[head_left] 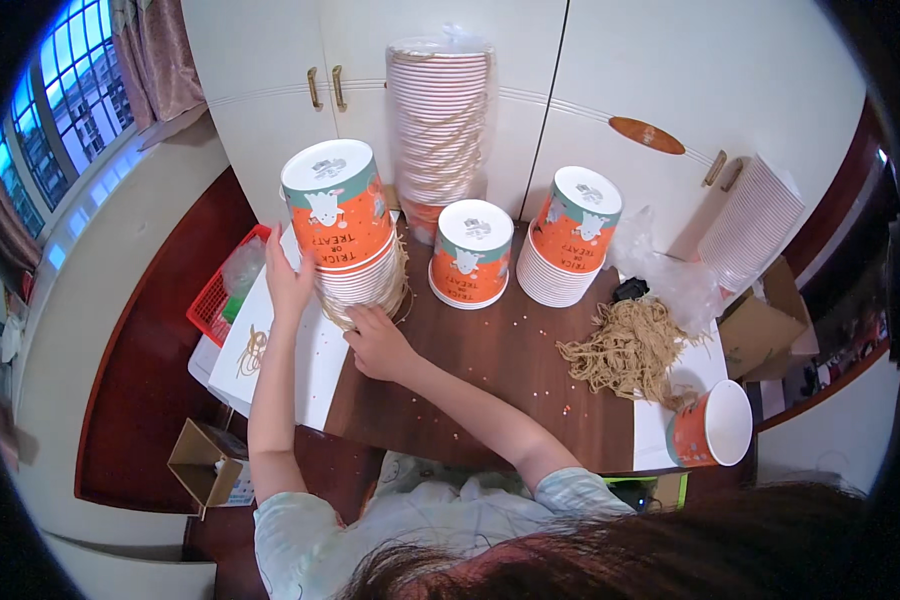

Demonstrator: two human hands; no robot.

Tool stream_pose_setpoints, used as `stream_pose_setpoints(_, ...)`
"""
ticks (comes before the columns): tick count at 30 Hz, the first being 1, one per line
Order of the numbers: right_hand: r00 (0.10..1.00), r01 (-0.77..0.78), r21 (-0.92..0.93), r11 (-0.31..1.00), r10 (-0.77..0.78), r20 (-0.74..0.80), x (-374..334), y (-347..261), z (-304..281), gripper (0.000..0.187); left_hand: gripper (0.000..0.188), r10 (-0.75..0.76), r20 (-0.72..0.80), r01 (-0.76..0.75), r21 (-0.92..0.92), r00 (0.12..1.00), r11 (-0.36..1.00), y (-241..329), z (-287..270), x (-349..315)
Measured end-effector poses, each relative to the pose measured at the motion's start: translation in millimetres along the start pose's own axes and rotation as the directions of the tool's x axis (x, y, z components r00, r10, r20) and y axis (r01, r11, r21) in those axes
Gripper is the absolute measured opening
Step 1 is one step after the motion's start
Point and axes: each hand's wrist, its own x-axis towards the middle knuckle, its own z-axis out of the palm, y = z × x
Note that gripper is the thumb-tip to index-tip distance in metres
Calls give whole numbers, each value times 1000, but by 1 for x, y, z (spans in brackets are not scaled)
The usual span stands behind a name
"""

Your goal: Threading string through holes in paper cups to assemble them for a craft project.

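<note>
At the table's left stands a stack of upside-down orange and green paper buckets [353,232], white rims layered below, with cord handles bunched around the lower rims. My left hand [291,283] holds the stack's left side, fingers pointing up and thumb toward the front. Low on the near side, my right hand [378,342] has its fingers bent against the lowest rims and cords; the fingertips are partly hidden. Just right of it sits a shorter bucket stack [472,255], upside down. Another inverted stack [572,237] stands farther right. Neither hand touches those two.
A tall plastic-wrapped bucket stack [438,130] rises at the back against white cabinets. Tangled tan cords [630,347] lie on the right, near clear plastic bags [660,255]. One bucket [712,424] lies at the near right edge. A red basket [210,318] and open carton [210,465] are left.
</note>
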Motion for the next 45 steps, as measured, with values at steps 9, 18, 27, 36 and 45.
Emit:
stream_pose_setpoints(9,998,24,0,1000,-24,-57,3,-8,-12,28,110,-145,-93,137,-79,985,987,73,20,34)
stream_pose_setpoints(18,996,-21,16,1000,23,-82,-5,13,-47,29,109,-72,-33,69,-84,997,994,62,16,32)
stream_pose_setpoints(27,821,-570,-423,704,503,-270,-29,116,-120,68,109,-41,-40,37,-101,998,994,57,19,31)
stream_pose_setpoints(36,853,-500,-197,843,440,-281,-45,144,-130,25,69,194,152,-190,-38,969,981,105,58,-67)
stream_pose_setpoints(45,640,-641,205,739,663,-389,-54,118,-175,23,24,-315,831,832,-526,458,-176,92,122,-116)
